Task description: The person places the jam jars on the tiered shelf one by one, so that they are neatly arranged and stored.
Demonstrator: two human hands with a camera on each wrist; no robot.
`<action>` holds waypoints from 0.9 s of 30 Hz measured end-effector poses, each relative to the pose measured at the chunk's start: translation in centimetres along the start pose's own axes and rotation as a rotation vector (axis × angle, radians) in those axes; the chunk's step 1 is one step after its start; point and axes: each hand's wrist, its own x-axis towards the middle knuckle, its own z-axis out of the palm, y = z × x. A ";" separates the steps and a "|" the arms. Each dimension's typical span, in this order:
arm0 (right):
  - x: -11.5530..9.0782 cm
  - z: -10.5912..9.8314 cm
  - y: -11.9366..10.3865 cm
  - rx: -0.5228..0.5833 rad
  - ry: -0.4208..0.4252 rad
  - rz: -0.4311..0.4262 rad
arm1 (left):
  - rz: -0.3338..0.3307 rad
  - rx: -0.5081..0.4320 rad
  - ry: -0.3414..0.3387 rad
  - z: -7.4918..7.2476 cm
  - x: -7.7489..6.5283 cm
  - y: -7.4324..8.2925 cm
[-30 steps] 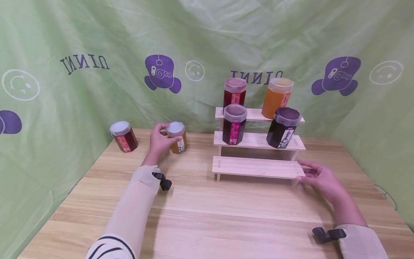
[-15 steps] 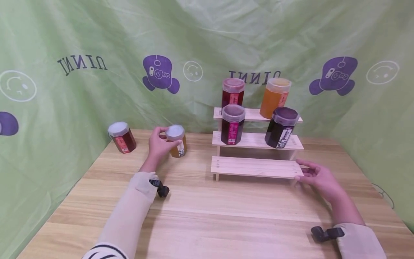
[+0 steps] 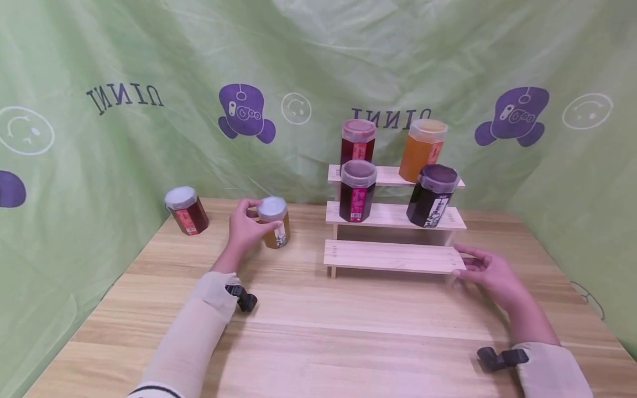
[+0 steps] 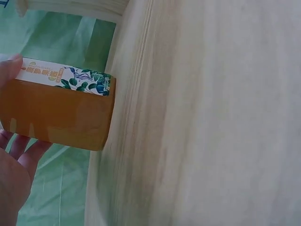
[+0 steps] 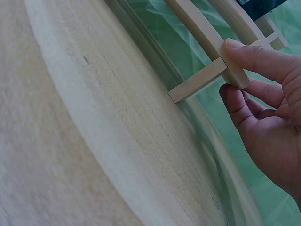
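My left hand [image 3: 245, 226] holds an amber jar [image 3: 278, 235] with a whitish lid, at the back left of the table. Thumb and fingers lie on opposite sides of it; in the left wrist view the jar's [image 4: 56, 113] printed label shows and its lid end is mostly out of frame. My right hand [image 3: 495, 276] grips the right end of the lowest tier of a wooden three-tier stand [image 3: 388, 257]. In the right wrist view, thumb and fingers pinch the tier's end [image 5: 237, 75] just above its leg.
A red jar [image 3: 189, 213] stands at the table's [image 3: 318, 342] back left. The stand's top tier bears a red jar [image 3: 357, 145] and an orange jar [image 3: 420, 155]; its middle tier bears two dark jars, one left [image 3: 355, 199], one right [image 3: 430, 202]. A green curtain [image 3: 318, 44] hangs behind.
My left hand has drawn the amber jar a little nearer to me and slightly right. The right hand stays on the stand's end, and the view has shifted slightly.
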 end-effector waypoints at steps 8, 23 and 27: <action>0.0 0.0 -0.2 -0.022 -0.002 0.002 | -0.004 -0.021 -0.009 -0.1 -0.6 0.6; 0.0 0.0 0.0 0.005 0.000 0.000 | 0.010 -0.044 -0.039 -0.3 -1.9 2.1; 0.0 0.1 0.0 0.029 -0.005 -0.005 | 0.015 -0.033 -0.046 -0.4 -2.3 2.6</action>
